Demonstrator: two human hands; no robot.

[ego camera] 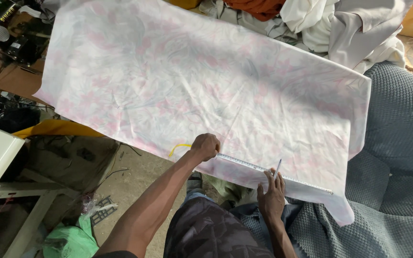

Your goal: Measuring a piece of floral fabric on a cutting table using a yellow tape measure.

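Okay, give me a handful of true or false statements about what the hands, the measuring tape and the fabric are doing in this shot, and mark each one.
1. The left hand presses one end of the measuring tape onto the floral fabric. True.
2. The right hand holds a pair of scissors. False: it holds a thin pen-like marking tool against the tape.
3. The tape lies along the near edge of the fabric. True.
4. The fabric is plain dark blue. False: it is white with a pale pink and grey flower print.
5. A grey knitted blanket lies to the right of the fabric. True.
6. Both hands are lifted clear of the fabric. False: both rest on it.
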